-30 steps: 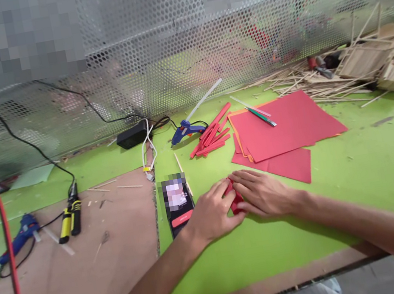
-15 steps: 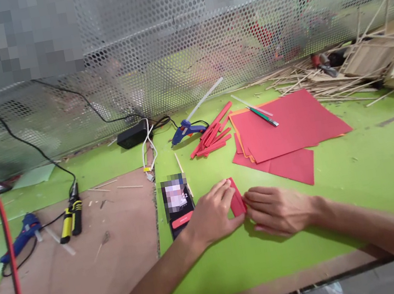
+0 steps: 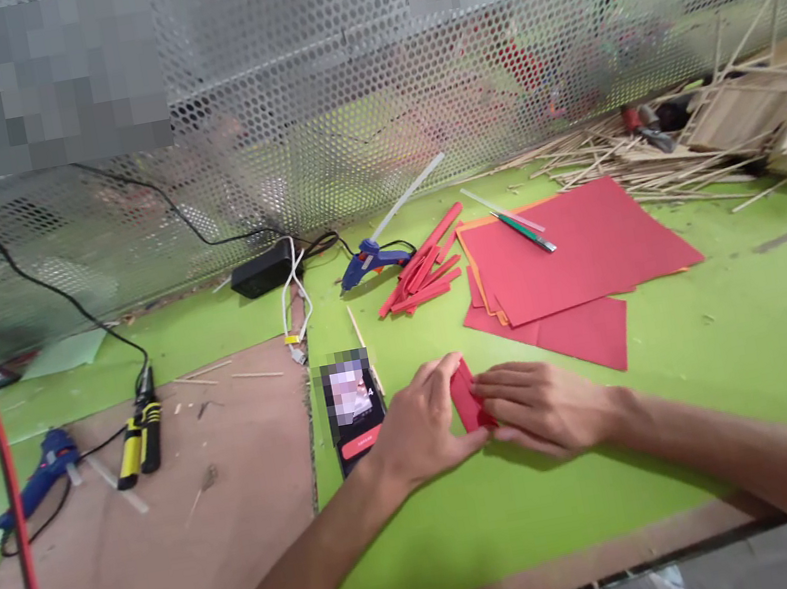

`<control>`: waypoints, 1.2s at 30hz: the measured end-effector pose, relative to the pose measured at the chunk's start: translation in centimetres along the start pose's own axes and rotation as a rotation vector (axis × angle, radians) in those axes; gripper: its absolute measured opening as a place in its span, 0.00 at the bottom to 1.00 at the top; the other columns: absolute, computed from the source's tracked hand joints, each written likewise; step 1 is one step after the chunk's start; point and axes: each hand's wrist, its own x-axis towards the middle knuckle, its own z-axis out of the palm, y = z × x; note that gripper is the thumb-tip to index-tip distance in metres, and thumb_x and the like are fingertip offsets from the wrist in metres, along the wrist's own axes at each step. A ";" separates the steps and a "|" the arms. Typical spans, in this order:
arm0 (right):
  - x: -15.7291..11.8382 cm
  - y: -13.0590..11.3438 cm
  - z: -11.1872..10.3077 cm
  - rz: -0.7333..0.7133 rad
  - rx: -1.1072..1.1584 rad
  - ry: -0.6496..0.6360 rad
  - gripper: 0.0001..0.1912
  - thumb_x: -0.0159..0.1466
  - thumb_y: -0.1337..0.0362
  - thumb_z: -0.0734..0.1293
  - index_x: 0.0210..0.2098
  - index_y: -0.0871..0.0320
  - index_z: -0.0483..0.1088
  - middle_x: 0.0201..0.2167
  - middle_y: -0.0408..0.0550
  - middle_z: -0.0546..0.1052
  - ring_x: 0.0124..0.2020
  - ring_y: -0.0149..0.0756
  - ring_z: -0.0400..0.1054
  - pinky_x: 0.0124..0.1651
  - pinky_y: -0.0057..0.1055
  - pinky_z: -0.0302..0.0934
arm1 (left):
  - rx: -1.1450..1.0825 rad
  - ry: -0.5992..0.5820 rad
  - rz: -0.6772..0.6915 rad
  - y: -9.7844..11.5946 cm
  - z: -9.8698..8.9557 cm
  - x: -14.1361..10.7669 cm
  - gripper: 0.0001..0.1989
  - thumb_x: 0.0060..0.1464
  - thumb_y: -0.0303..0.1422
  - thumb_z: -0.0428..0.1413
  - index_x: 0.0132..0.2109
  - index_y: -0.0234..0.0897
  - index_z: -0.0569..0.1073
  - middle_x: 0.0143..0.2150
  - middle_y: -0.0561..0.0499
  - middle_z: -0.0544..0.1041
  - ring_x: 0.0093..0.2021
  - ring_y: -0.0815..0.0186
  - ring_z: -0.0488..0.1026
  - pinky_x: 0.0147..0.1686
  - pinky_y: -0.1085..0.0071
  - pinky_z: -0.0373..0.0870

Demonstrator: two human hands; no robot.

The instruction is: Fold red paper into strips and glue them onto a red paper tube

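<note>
A small folded piece of red paper (image 3: 466, 397) lies on the green tabletop between my hands. My left hand (image 3: 426, 426) grips its two ends, fingertips at the far end and thumb at the near end. From the other side, the fingers of my right hand (image 3: 536, 408) press together on the paper's right edge, partly hiding it. Just left of my left hand lies a phone (image 3: 354, 413) with a lit screen. Beyond my hands are several folded red paper strips (image 3: 424, 274) and a stack of red paper sheets (image 3: 583, 246).
A blue glue gun (image 3: 371, 263) rests by the strips, and a green cutter (image 3: 527, 232) lies on the sheets. Thin wooden sticks (image 3: 613, 156) pile up at back right. A black power adapter (image 3: 265, 270), yellow-black pliers (image 3: 141, 440) and a second glue gun (image 3: 41, 476) are at left.
My right hand has shifted slightly left and up, its fingers now further over the red paper. My left fingers have moved towards the paper's far end.
</note>
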 end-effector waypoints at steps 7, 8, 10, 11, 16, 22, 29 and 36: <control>0.8 1.5 0.7 0.139 -0.071 0.005 0.11 0.76 0.64 0.61 0.49 0.63 0.73 0.52 0.65 0.81 0.57 0.52 0.76 0.62 0.52 0.73 | -0.030 -0.010 -0.034 0.0 -0.1 0.1 0.57 0.56 0.53 0.68 0.76 0.36 0.43 0.66 0.30 0.73 0.63 0.43 0.76 0.56 0.46 0.80; 0.8 1.5 0.7 0.123 -0.075 -0.008 0.11 0.75 0.65 0.61 0.50 0.64 0.73 0.53 0.65 0.80 0.57 0.53 0.75 0.62 0.53 0.72 | -0.018 -0.012 -0.041 0.0 -0.1 0.2 0.58 0.56 0.53 0.68 0.76 0.36 0.43 0.67 0.29 0.72 0.63 0.42 0.76 0.57 0.45 0.80; 0.7 1.5 0.7 0.092 -0.092 -0.034 0.12 0.74 0.65 0.63 0.52 0.64 0.73 0.53 0.66 0.79 0.58 0.54 0.74 0.61 0.54 0.72 | 0.018 -0.008 -0.056 0.0 -0.3 0.3 0.60 0.54 0.55 0.69 0.76 0.34 0.43 0.68 0.27 0.70 0.65 0.40 0.74 0.59 0.44 0.78; 0.7 1.5 0.7 0.083 -0.101 -0.040 0.12 0.74 0.65 0.64 0.52 0.63 0.73 0.54 0.66 0.79 0.58 0.55 0.74 0.61 0.55 0.72 | 0.035 -0.006 -0.065 0.0 -0.4 0.3 0.60 0.53 0.56 0.69 0.76 0.34 0.44 0.68 0.27 0.70 0.66 0.39 0.74 0.60 0.43 0.77; 0.5 1.3 0.9 0.087 -0.116 -0.023 0.12 0.73 0.63 0.66 0.53 0.61 0.74 0.53 0.64 0.79 0.57 0.54 0.74 0.61 0.56 0.71 | 0.044 0.019 -0.190 0.1 -0.8 0.5 0.56 0.52 0.47 0.73 0.75 0.37 0.49 0.60 0.34 0.76 0.59 0.42 0.78 0.55 0.45 0.80; 0.6 0.7 0.8 0.109 -0.101 -0.042 0.11 0.73 0.67 0.64 0.52 0.63 0.74 0.55 0.65 0.79 0.60 0.55 0.73 0.63 0.55 0.71 | -0.039 0.039 -0.314 0.0 -1.0 0.3 0.49 0.51 0.33 0.74 0.72 0.38 0.55 0.51 0.43 0.79 0.51 0.49 0.81 0.51 0.50 0.82; 0.4 0.8 0.6 0.088 0.021 -0.013 0.10 0.72 0.68 0.66 0.51 0.62 0.75 0.56 0.64 0.81 0.61 0.51 0.75 0.62 0.51 0.74 | -0.140 -0.112 -0.115 -1.8 -2.6 1.1 0.25 0.64 0.22 0.59 0.65 0.45 0.69 0.54 0.47 0.80 0.54 0.56 0.80 0.56 0.56 0.80; 0.6 0.9 0.1 0.028 0.106 -0.057 0.09 0.72 0.70 0.64 0.49 0.63 0.74 0.58 0.63 0.79 0.63 0.50 0.73 0.64 0.49 0.73 | 0.112 -0.138 0.116 -2.9 -3.5 1.5 0.12 0.68 0.35 0.61 0.56 0.40 0.75 0.52 0.45 0.81 0.53 0.56 0.81 0.53 0.59 0.79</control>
